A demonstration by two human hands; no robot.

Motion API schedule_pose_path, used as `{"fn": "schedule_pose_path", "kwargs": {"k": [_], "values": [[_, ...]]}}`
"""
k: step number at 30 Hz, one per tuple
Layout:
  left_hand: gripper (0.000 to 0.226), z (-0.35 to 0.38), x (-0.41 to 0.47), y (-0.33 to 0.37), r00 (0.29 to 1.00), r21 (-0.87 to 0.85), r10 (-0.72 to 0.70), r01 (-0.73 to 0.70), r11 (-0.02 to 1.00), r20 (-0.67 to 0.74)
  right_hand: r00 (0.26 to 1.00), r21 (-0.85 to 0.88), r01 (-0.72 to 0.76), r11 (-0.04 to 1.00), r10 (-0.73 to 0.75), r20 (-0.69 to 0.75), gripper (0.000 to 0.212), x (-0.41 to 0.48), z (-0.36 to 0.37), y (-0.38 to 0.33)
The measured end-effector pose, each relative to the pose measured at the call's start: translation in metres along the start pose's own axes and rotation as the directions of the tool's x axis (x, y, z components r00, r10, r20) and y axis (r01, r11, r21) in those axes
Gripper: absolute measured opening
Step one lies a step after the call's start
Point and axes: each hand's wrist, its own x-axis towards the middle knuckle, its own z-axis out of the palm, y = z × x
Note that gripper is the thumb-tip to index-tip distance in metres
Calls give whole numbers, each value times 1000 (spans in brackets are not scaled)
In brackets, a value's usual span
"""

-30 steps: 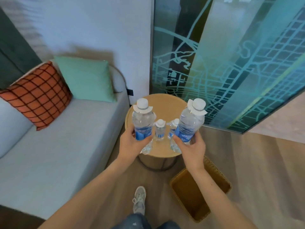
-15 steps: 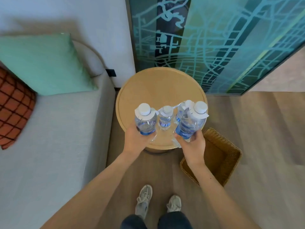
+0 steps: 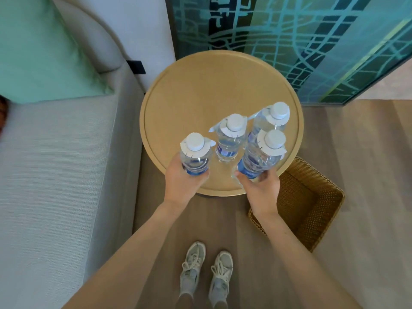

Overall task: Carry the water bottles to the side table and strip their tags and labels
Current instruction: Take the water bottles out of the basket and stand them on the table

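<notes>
**A:** Bottles are over the counter (image 3: 200, 85) now. A second back we were short of it with the round top small and far ahead; half a second back we had just closed in. Now all four caps sit inside its rim line.

**B:** Hands?

**A:** Left hand (image 3: 182, 181) is wrapped round the low body of the left bottle (image 3: 195, 156), fingers closed on it. Right hand (image 3: 262, 189) is closed round the near right bottle (image 3: 262, 156). Middle bottle (image 3: 230, 139) and far right bottle (image 3: 270, 120) are wedged between those two; we can't tell which fingers carry them, or whether their bases touch the wood yet.

**B:** So carry leg is near done?

**A:** We judge yes: set-down is the step in hand. Cluster hangs over the near half, close to the edge. We'd push a bit deeper before letting go.

**B:** Tags?

**A:** White neck tags (image 3: 274, 150) on all four, under the caps. Blue labels (image 3: 225, 152) on too, where we can see them. Stripping not started.

**B:** Other diffs versus earlier?

**A:** View has tipped more downward: both shoes in shot, green cushion (image 3: 40, 52) pushed to the left edge, orange one almost out. Wicker basket (image 3: 312, 201) sits on the floor just right of the counter, handy for scraps.
</notes>
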Motion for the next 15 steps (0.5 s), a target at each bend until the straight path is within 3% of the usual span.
{"fn": "schedule_pose_path", "kwargs": {"k": [15], "values": [[62, 25, 13, -14, 999, -46, 29, -30, 999, -19, 998, -20, 23, 1000, -22, 53, 82, 20, 10, 25]]}}
